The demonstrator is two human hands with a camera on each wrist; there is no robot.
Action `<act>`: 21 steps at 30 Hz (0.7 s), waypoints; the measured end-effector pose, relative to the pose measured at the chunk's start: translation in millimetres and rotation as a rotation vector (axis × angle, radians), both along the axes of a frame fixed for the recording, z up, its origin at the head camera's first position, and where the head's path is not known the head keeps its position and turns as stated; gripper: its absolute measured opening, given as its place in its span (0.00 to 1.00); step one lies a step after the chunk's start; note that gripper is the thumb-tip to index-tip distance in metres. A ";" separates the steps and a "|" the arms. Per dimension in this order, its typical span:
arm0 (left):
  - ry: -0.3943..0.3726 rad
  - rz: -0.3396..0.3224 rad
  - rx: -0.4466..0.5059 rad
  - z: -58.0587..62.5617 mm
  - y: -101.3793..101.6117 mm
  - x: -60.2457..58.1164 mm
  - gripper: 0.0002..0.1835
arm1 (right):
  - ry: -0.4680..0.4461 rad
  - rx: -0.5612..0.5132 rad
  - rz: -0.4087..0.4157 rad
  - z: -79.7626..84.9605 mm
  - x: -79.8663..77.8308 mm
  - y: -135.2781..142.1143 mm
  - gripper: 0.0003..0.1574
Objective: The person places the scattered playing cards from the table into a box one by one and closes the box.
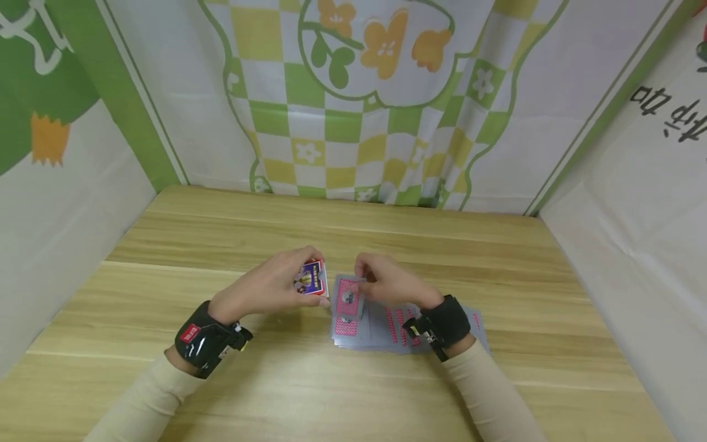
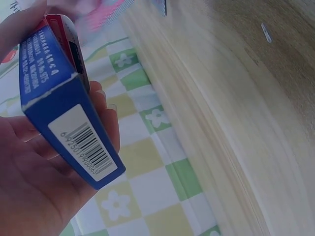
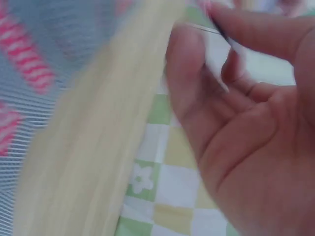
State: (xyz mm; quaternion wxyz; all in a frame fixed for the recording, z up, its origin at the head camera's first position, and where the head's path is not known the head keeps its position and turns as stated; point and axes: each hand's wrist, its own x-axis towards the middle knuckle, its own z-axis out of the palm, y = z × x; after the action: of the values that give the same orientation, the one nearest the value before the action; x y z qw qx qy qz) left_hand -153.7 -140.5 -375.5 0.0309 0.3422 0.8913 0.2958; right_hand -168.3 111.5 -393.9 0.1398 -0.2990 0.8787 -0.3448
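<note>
My left hand (image 1: 259,285) grips a small playing-card box (image 1: 312,278) between thumb and fingers. In the left wrist view the card box (image 2: 81,140) shows a blue side and a barcode on its end. Just to the right, my right hand (image 1: 394,282) pinches a red-patterned playing card (image 1: 347,297) by its edge; whether it is one card or several, I cannot tell. The held card is above the left end of a spread of playing cards (image 1: 375,328), lying face down beneath the right hand and wrist. The right wrist view blurs the pinching fingertips.
The wooden table (image 1: 276,393) extends around both hands. A checkered green and yellow curtain (image 1: 342,129) hangs behind its far edge. White fabric walls (image 1: 618,202) stand at both sides. Black wrist straps with cameras (image 1: 207,337) sit on both forearms.
</note>
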 end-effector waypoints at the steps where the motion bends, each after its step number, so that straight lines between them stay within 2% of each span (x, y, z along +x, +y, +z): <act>1: -0.001 0.001 -0.002 -0.3 -0.2 0.1 0.37 | -0.024 -0.076 -0.004 3.3 -0.1 1.7 0.07; 4: -0.003 0.004 -0.007 -0.6 -0.8 0.1 0.37 | -0.069 -0.280 -0.059 14.1 1.2 4.1 0.06; 8: -0.002 0.017 -0.012 -1.4 -1.6 -1.3 0.37 | -0.079 -0.439 -0.144 26.2 3.7 3.7 0.16; 12: 0.008 0.033 -0.013 -2.0 -1.8 -3.0 0.40 | -0.117 -0.485 -0.220 30.9 6.9 0.6 0.20; 21: 0.006 0.018 0.004 -1.1 -0.6 -0.8 0.40 | -0.176 -0.485 -0.334 22.1 8.0 -11.1 0.21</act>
State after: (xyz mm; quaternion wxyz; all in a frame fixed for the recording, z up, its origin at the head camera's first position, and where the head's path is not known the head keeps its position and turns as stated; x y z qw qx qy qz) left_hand -154.4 -141.1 -376.7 0.0249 0.3351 0.8939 0.2968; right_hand -160.3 100.4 -371.8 0.0811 -0.1441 0.7922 -0.5874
